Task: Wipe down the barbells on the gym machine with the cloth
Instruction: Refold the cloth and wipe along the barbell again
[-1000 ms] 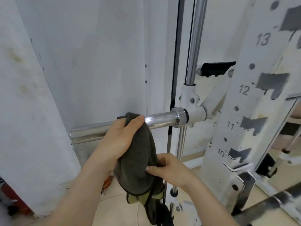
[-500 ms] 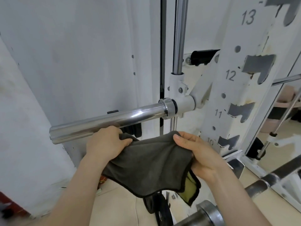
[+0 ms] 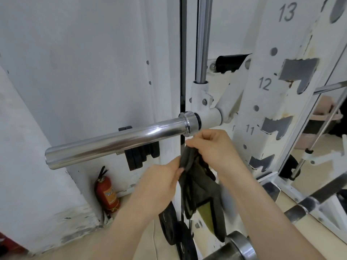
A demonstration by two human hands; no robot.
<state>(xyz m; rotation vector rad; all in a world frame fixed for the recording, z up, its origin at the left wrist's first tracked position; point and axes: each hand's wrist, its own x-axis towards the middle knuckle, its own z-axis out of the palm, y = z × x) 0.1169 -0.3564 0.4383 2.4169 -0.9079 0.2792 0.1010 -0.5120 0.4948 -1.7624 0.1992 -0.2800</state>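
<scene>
- The barbell sleeve is a smooth, mirror-bright chrome tube. It slants from the left of the frame up to a flanged collar at centre, where it meets a white painted bracket.
- The cloth is a soft, dark grey-green nap with a black stitched hem and a paler olive underside. It hangs in narrow bunched folds at lower centre, below the collar and apart from the bar.
- The left hand pinches a side fold of the cloth between thumb and fingertips.
- The right hand is curled round the cloth's top end, just under the collar.
- Half a second ago the cloth was stretched wide and flat between the hands. Now the hands are close together and the cloth is gathered. A second ago it lay draped over the sleeve under the left hand.
- A chrome guide rod rises vertically at upper centre. To its right is a chipped white upright with notches numbered 11 to 13.
- Black weight plates sit behind the sleeve, partly hidden by it.
- A red fire extinguisher stands at the foot of the wall.
- More dark plates lie at bottom centre, partly covered by the left forearm.
- A second sleeve is cut off by the bottom edge.
- The right fingertips are tucked out of sight in the cloth.
- The black shape behind the upright is possibly a padded grip.
</scene>
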